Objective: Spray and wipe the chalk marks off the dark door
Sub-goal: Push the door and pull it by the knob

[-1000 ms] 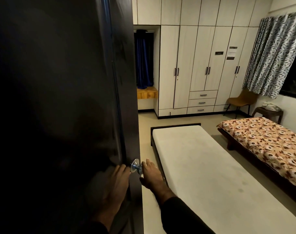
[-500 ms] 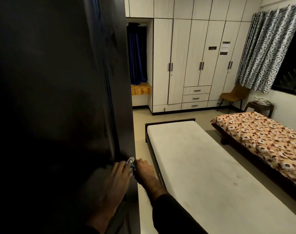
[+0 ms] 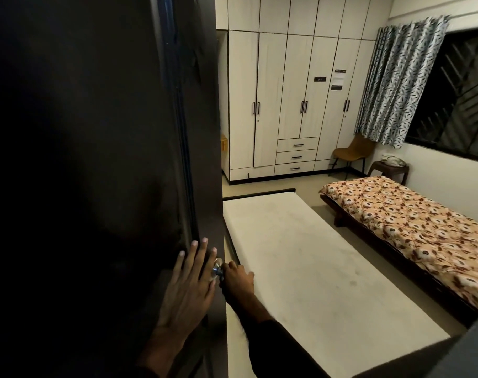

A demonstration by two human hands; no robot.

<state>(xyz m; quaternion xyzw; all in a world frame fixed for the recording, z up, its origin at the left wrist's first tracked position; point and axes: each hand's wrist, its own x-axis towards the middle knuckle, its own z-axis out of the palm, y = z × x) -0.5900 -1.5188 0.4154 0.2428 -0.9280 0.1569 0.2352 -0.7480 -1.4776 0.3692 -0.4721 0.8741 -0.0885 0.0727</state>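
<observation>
The dark door [image 3: 96, 159] fills the left half of the head view, its edge running down the middle. Faint scuffs show near its upper edge; I cannot tell whether they are chalk. My left hand [image 3: 190, 285] lies flat on the door's face near the edge, fingers spread. My right hand [image 3: 236, 278] reaches round the door's edge and is closed on the metal knob [image 3: 217, 270]. No spray bottle or cloth is in view.
A bare pale mattress [image 3: 314, 268] on a low frame lies just beyond the door. A bed with a floral cover [image 3: 409, 222] stands to the right. White wardrobes [image 3: 300, 91], a brown chair [image 3: 352, 152], a small stool [image 3: 389, 170] and a curtained window [image 3: 396, 77] line the far walls.
The door has swung further across the view, hiding the blue curtain alcove. My left hand has flattened with fingers spread on the door. My right hand has closed around the knob.
</observation>
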